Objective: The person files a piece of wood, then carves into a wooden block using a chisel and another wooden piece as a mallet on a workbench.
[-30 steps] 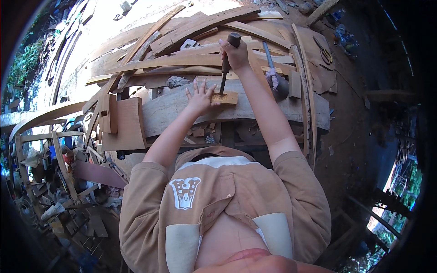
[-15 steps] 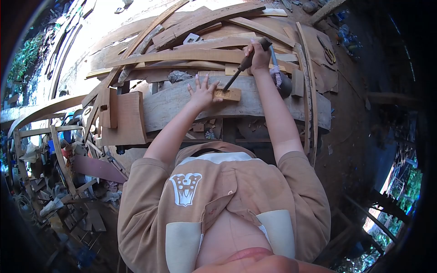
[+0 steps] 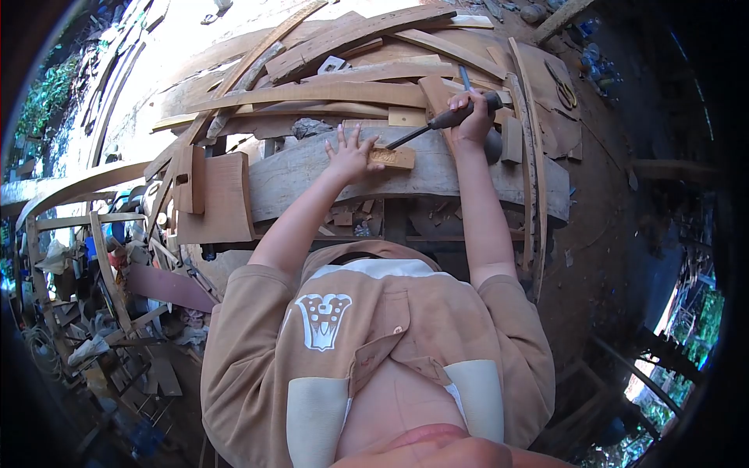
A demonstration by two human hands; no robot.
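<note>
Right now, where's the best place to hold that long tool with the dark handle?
Probably by the thick dark handle, coming from the right, where the right hand grips it. The tool leans that way, lifting the handle clear of the wood block. The thin shaft slants down toward the block, near the left hand, so it's a poorer hold.
</note>
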